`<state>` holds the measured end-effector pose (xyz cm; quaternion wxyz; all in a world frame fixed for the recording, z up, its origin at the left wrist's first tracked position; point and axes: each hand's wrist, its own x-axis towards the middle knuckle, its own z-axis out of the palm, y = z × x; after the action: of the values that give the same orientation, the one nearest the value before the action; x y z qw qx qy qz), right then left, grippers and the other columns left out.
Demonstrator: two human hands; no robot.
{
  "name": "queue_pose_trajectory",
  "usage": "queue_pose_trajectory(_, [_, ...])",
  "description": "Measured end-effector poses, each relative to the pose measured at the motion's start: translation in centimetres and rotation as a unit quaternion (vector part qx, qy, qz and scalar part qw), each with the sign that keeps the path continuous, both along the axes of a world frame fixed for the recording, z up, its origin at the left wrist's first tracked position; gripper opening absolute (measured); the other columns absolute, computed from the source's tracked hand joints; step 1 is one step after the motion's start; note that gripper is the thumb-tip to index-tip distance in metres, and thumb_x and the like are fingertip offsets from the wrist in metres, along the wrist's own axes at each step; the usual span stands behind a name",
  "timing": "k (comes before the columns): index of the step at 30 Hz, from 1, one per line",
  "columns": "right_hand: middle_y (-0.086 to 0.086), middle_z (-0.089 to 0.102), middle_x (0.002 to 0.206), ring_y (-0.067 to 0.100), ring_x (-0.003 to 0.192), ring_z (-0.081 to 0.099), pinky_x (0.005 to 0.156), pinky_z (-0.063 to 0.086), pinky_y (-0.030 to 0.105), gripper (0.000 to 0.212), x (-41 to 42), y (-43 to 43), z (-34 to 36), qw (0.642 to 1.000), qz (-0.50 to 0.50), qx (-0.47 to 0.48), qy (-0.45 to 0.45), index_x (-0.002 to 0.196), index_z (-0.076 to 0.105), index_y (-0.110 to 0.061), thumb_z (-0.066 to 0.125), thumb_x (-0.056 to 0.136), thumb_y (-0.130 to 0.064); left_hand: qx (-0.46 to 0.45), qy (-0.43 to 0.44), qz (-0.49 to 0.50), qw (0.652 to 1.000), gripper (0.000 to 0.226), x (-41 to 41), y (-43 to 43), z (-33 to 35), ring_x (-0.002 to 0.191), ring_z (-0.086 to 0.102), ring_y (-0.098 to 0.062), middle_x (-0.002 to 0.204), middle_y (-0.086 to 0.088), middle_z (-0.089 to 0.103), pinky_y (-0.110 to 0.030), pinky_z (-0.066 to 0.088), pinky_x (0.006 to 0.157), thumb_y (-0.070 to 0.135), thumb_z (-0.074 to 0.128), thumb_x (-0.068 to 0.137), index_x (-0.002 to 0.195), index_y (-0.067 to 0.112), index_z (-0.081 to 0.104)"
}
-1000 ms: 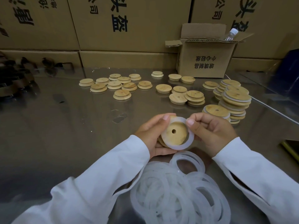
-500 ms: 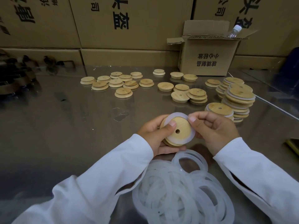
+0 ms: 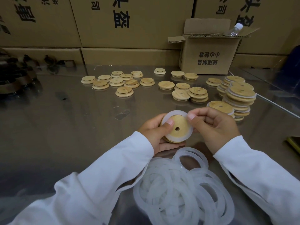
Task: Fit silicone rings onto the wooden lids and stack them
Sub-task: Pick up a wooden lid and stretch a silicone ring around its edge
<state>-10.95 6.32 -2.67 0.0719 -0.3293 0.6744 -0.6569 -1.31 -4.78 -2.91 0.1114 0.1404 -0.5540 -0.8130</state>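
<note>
One held lid [image 3: 181, 133], one ring [image 3: 177, 113] on it, roughly twenty bare lids [image 3: 124, 93], one open box [image 3: 207, 56], one bottle [image 3: 234, 30]

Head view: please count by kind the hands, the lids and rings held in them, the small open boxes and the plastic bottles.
hands: 2, left hand and right hand
held lid: 1
held ring: 1
small open box: 1
plastic bottle: 1
total: 6

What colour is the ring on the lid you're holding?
Milky, see-through white silicone ring, clearest in the head view.
</note>
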Motion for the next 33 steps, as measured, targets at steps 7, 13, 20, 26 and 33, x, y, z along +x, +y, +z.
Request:
queue_pose_trajectory(7, [-0.001, 0.066, 0.068, 0.002, 0.058, 0.059, 0.061, 0.051, 0.012, 0.016, -0.10, -0.02, 0.08, 1.000, -0.008, 0.015, -0.006, 0.070, 0.066, -0.022, 0.063, 0.081, -0.010, -0.024, -0.001, 0.009, 1.000, 0.028, -0.13, -0.05, -0.13, 0.102, 0.058, -0.047, 0.111, -0.020, 0.058, -0.034, 0.053, 0.078, 0.014, 0.042, 0.095, 0.121, 0.010, 0.051])
queue_pose_trajectory(13, [-0.004, 0.067, 0.067, 0.002, 0.059, 0.060, 0.061, 0.052, 0.013, 0.013, -0.09, 0.05, 0.03, 1.000, -0.010, 0.029, 0.007, 0.068, 0.066, -0.025, 0.066, 0.078, -0.016, -0.046, 0.013, 0.005, 0.999, 0.015, -0.16, -0.03, -0.37, 0.088, 0.063, -0.034, 0.099, -0.012, 0.062, -0.034, 0.054, 0.080, 0.015, 0.045, 0.093, 0.102, 0.018, 0.056])
queue_pose_trajectory(20, [-0.006, 0.065, 0.067, -0.001, 0.061, 0.057, 0.062, 0.048, 0.010, 0.012, -0.10, 0.10, 0.07, 0.999, -0.032, 0.028, 0.025, 0.068, 0.065, -0.025, 0.066, 0.078, -0.018, -0.047, 0.026, 0.003, 0.999, 0.016, -0.20, -0.12, -0.61, 0.081, 0.065, -0.029, 0.094, -0.010, 0.063, -0.031, 0.056, 0.075, 0.021, 0.044, 0.093, 0.100, 0.018, 0.058])
queue_pose_trajectory(26, [-0.008, 0.064, 0.066, -0.003, 0.058, 0.056, 0.059, 0.045, 0.005, 0.016, -0.13, 0.08, 0.10, 0.998, -0.039, 0.021, 0.043, 0.066, 0.065, -0.026, 0.066, 0.078, -0.015, -0.064, 0.031, 0.008, 0.997, 0.016, -0.23, -0.04, -0.58, 0.080, 0.065, -0.028, 0.094, -0.010, 0.062, -0.029, 0.056, 0.072, 0.021, 0.043, 0.093, 0.099, 0.018, 0.058])
queue_pose_trajectory(33, [-0.007, 0.063, 0.065, -0.002, 0.058, 0.055, 0.060, 0.046, 0.007, 0.014, 0.06, 0.05, 0.18, 0.998, -0.036, 0.002, 0.051, 0.068, 0.065, -0.022, 0.065, 0.079, -0.012, -0.098, 0.029, 0.014, 0.995, 0.017, -0.12, 0.10, -0.61, 0.087, 0.063, -0.031, 0.102, -0.014, 0.060, -0.026, 0.057, 0.069, 0.022, 0.043, 0.094, 0.103, 0.016, 0.056])
